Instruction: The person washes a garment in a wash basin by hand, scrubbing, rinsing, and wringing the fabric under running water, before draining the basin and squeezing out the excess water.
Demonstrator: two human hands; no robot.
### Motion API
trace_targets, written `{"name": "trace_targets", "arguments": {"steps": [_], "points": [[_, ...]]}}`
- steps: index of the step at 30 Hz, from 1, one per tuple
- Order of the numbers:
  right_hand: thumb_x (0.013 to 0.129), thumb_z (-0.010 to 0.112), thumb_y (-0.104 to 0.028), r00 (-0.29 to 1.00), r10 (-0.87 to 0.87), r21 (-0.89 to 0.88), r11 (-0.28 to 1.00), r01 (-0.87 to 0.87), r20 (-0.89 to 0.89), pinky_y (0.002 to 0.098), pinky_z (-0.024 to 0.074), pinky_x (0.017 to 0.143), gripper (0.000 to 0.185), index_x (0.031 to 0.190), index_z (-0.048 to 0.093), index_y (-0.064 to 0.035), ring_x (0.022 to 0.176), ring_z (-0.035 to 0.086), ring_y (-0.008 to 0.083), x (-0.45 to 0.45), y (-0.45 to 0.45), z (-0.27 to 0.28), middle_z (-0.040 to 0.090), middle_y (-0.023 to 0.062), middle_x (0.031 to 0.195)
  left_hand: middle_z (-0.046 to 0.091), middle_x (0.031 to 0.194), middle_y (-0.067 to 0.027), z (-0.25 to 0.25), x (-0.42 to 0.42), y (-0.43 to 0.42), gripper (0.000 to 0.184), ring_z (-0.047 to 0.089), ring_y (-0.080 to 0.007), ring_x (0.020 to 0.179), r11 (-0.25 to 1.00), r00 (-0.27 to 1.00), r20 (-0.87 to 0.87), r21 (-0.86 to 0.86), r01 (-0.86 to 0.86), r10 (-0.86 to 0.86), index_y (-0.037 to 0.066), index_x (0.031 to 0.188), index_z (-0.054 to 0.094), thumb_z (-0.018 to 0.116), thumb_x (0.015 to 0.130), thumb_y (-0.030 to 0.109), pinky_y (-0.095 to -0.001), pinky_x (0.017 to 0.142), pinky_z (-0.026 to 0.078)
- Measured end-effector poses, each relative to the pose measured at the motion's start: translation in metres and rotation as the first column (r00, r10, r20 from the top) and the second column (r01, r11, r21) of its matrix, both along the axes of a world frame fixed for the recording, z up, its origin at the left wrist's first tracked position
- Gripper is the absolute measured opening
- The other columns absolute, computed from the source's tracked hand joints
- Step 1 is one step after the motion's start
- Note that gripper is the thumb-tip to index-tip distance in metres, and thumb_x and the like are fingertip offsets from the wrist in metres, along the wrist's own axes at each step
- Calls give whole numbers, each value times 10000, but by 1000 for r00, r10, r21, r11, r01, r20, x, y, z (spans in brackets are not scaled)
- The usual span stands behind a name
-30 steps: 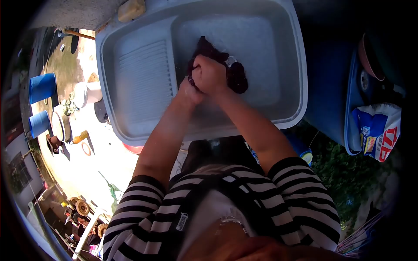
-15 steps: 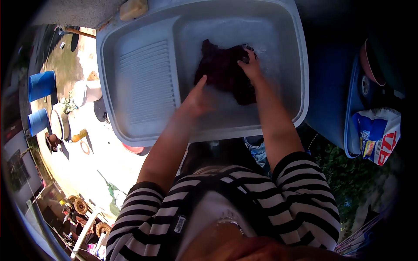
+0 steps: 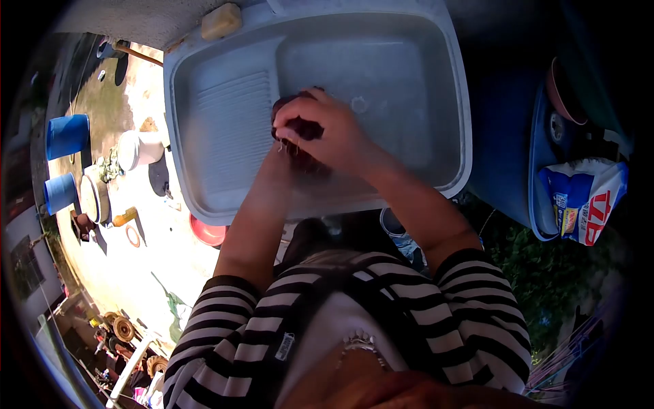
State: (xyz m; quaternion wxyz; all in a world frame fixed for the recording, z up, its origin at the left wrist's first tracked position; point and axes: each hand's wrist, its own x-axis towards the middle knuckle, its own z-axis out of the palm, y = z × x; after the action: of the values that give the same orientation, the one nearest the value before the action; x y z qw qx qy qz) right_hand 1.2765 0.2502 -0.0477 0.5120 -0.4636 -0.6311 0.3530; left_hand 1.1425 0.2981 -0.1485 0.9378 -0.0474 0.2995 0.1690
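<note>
A dark maroon cloth (image 3: 304, 127) is bunched up between my hands over the grey washing sink (image 3: 368, 178), near the divider beside the ribbed washboard (image 3: 235, 126). My right hand (image 3: 332, 129) curls over the cloth with thumb and fingers around it. Below and to the left of it, my left hand (image 3: 283, 154) is pressed against the same cloth; its fingers are mostly hidden and blurred. The sink basin (image 3: 395, 82) is wet, with its drain (image 3: 359, 103) showing.
A yellowish soap bar (image 3: 221, 22) lies on the sink's back left edge. At right are a blue barrel (image 3: 504, 143) and a blue-white plastic bag (image 3: 584, 198). A red basin (image 3: 208, 230) is below the sink; blue drums (image 3: 67, 136) and a white bucket (image 3: 139, 149) stand at left.
The cloth, spread in the basin half a second ago, is now gathered up and moved left toward the washboard. My open hands have come together around it, and the drain has come into view.
</note>
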Motion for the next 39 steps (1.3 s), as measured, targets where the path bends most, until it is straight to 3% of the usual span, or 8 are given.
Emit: {"name": "trace_targets", "arguments": {"steps": [6, 9, 12, 17, 23, 27, 34, 39], "points": [[1010, 683, -353, 814, -467, -671, 729, 134, -345, 432, 494, 1072, 696, 1608, 372, -178, 1240, 611, 280, 74, 27, -118, 579, 120, 1429, 669, 1323, -164, 59, 2, 3, 447, 658, -311, 1212, 978, 998, 51, 203, -51, 42, 15, 1432, 543, 533, 1062, 265, -504, 1037, 545], [1033, 586, -494, 75, -323, -317, 814, -486, -943, 463, 454, 1136, 682, 1576, 412, -120, 1326, 566, 309, 46, 1, -161, 558, 150, 1471, 626, 1402, -146, 46, 6, 10, 473, 630, -312, 1254, 979, 997, 74, 203, -28, 13, 36, 1449, 534, 548, 1045, 282, -512, 1058, 524], [1032, 528, -567, -76, -241, -168, 839, -517, -968, 488, 448, 1150, 697, 1527, 474, -79, 1342, 562, 329, 26, -14, -90, 554, 146, 1489, 587, 1460, -137, 38, -6, -10, 536, 585, -322, 1313, 982, 996, -75, 181, 50, -37, 48, 1474, 515, 569, 1027, 338, -530, 1114, 467], [951, 719, -360, 409, -540, -648, 738, -191, -736, 427, 535, 1023, 505, 1335, 623, -47, 1142, 674, 283, 59, 19, -53, 688, 129, 1260, 512, 1537, -139, 32, -34, -21, 683, 467, -343, 1424, 986, 984, 149, 120, -120, 101, 69, 1539, 442, 578, 1008, 476, -536, 1231, 303], [801, 840, -179, 980, -162, -134, 980, 147, -112, 344, 536, 798, 318, 1005, 655, -20, 852, 651, 195, -10, 15, 2, 678, 92, 935, 483, 1528, -86, 6, -17, -14, 633, 476, -278, 1391, 987, 907, 415, 104, -119, 66, 129, 1520, 417, 577, 1012, 470, -466, 1225, 317], [765, 805, -111, 999, -48, 254, 966, 44, 6, 347, 544, 822, 304, 1008, 642, -30, 889, 668, 234, -37, 2, -11, 671, 100, 953, 654, 1213, -65, -48, -24, 14, 372, 635, -190, 1108, 711, 902, 390, 580, -397, 186, 61, 1281, 603, 597, 1007, 314, -351, 975, 527], [969, 659, -209, 489, -673, -636, 722, 274, -554, 373, 571, 850, 273, 1161, 640, -16, 904, 686, 206, -2, 10, -44, 699, 82, 1056, 694, 1241, -151, 41, -18, 17, 469, 707, -311, 1052, 800, 906, -177, 553, -232, 385, -13, 1320, 607, 704, 930, 229, -446, 976, 589], [970, 703, -387, 403, -467, -611, 684, -399, -787, 398, 577, 987, 496, 1318, 604, -48, 1144, 683, 279, 15, 26, -77, 683, 139, 1269, 711, 1237, -143, 71, -23, 16, 534, 705, -359, 1090, -24, 697, -509, 799, 601, 505, 158, 1379, 631, 784, 887, 298, -476, 1006, 562]]}}
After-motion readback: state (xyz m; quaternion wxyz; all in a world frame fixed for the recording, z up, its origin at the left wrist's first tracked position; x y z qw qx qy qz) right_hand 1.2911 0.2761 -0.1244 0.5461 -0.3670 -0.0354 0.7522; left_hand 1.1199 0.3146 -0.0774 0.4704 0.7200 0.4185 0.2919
